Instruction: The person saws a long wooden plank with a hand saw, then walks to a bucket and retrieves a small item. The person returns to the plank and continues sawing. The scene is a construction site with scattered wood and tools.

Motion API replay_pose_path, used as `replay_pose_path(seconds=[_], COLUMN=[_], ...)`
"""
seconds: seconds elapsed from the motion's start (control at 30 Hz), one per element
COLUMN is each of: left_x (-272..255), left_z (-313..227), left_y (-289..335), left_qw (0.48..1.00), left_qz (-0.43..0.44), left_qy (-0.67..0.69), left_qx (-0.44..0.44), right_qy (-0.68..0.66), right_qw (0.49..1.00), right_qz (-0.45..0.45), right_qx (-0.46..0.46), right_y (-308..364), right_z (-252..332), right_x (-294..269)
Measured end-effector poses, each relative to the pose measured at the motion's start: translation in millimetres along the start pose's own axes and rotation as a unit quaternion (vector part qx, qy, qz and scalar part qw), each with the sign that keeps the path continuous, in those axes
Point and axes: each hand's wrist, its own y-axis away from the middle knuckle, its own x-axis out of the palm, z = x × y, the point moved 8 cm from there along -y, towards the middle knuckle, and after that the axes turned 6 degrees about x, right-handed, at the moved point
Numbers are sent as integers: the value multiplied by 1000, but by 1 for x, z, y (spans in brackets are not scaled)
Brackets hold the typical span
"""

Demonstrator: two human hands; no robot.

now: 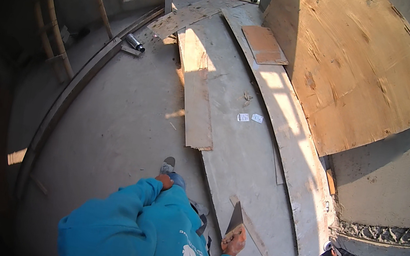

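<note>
Turquoise sweatshirt cloth (142,232) fills the bottom of my view, the left sleeve (135,198) angling forward. I have the left hand (165,181) low by the bent leg (177,180), just behind a grey shoe (169,163); from here I cannot tell whether its fingers close on anything. My right hand (235,243) extends ahead of its cuff, fingers wrapped around the wooden handle of a handsaw (236,216), the tapered dark blade pointing forward. I see that saw beside a narrow strip (257,240) on a broad grey sheet (242,167); contact is unclear. Farther right lie a long board (297,150) and large plywood (357,72).
</note>
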Motion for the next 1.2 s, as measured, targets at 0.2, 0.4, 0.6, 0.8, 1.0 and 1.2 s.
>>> replay_pose_path(seconds=[0.2,0.4,0.6,0.8,1.0,1.2], left_x=[7,11,-54,-114,-89,-89], left_z=[27,105,175,296,375,346], left_y=[-3,22,44,77,112,114], left_qw=[997,988,984,942,862,818], left_qz=[72,80,37,-119,-160,-185], left_qy=[-3,102,159,274,417,492], left_qx=[-41,-87,-71,-149,-238,-234], right_qy=[55,108,100,183,293,457], right_qw=[988,994,986,977,882,584], right_qz=[-19,-2,-37,91,211,204], right_qx=[-145,25,-128,-64,-303,-639], right_y=[-70,8,-37,20,43,16], right_z=[-64,-53,-106,-37,25,35], right_x=[-13,70,130,325,466,562])
